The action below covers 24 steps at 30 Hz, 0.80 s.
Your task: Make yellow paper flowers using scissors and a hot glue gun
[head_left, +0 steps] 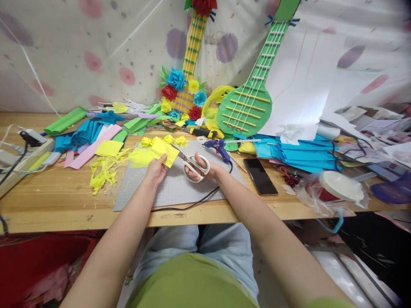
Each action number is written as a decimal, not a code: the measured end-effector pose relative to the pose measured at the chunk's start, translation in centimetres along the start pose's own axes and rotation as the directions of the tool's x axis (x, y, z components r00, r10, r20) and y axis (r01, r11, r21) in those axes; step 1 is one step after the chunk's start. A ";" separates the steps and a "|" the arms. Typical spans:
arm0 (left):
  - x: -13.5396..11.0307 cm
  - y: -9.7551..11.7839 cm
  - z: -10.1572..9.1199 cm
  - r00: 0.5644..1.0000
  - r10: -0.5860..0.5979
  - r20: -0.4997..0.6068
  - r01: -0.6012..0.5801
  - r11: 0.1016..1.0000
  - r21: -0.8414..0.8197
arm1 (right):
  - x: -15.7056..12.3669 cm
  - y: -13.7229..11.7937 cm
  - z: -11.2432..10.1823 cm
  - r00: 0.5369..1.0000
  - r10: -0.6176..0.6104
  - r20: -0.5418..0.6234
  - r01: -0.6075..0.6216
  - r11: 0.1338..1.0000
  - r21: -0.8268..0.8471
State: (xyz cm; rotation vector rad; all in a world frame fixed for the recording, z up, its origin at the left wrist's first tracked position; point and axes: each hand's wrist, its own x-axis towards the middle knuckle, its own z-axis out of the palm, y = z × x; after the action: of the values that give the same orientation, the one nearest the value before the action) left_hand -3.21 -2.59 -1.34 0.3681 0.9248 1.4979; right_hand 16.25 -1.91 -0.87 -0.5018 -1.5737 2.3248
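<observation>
Yellow paper (162, 152) is pinched at its lower edge by the left hand (156, 170) and held tilted just above the grey cutting mat (180, 188), apparently so that its right edge is offered freely to the blades. The scissors (192, 163) are gripped in the right hand (205, 167), fingers threaded through the white loops, with the blades pointed up and left to meet that edge. Both hands are thus closed on what they hold, and both forearms are stretched out over the mat, which is laid under the work, probably to shield the wood.

Four small yellow paper flowers (163, 140) are lined up along the far edge of the mat, and yellow scraps (102, 171) are strewn to its left. A blue glue gun (218, 147) is laid near the right hand, its black cord trailed across the mat; a dark phone (260, 176) is set beside it.

The wooden table (64, 205) is crowded with folded blue paper (298, 156), green and pink strips, a power strip (28, 149) and a plastic bag (334, 192). A green paper guitar (245, 109) and a yellow flowered one (189, 64) are propped against a floral cloth (96, 51).
</observation>
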 end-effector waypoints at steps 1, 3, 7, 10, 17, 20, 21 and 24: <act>-0.2 0.0 -0.1 1.000 0.006 0.007 -0.006 1.000 0.019 | 0.0 -0.1 0.1 1.000 0.019 0.017 -0.020 1.000 0.005; -0.5 -0.1 -0.1 1.000 0.013 0.023 -0.015 0.998 0.059 | 0.1 -0.1 0.3 0.998 0.046 0.044 -0.046 0.999 0.010; -1.2 -0.4 -0.1 0.997 0.004 0.075 -0.012 0.994 0.110 | 0.2 0.0 0.4 0.998 0.048 0.044 -0.047 0.999 -0.027; -1.5 -0.5 0.1 0.995 0.000 0.101 -0.012 0.992 0.124 | 0.1 -0.2 0.5 0.998 0.063 -0.005 -0.063 0.997 -0.049; -1.5 -0.7 0.6 0.994 0.012 0.105 -0.024 0.993 0.119 | -0.2 -0.8 0.7 0.981 0.104 -0.162 -0.109 0.994 -0.017; -1.3 -0.7 0.5 0.995 0.003 0.103 -0.016 0.992 0.127 | -0.1 -0.5 0.4 0.964 0.131 -0.231 -0.132 0.991 0.013; -1.3 -0.7 0.5 0.995 -0.001 0.101 -0.012 0.991 0.131 | -0.1 -0.5 0.4 0.964 0.126 -0.234 -0.126 0.992 0.018; -1.3 -0.7 0.5 0.995 -0.013 0.097 -0.001 0.989 0.149 | -0.2 -0.5 0.3 0.973 0.108 -0.203 -0.106 0.994 0.019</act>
State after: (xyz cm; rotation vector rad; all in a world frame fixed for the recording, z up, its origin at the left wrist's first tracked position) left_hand -2.16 -3.71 -1.11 0.5424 0.9609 1.3964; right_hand 16.27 -2.05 -0.29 -0.8140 -1.4744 2.2708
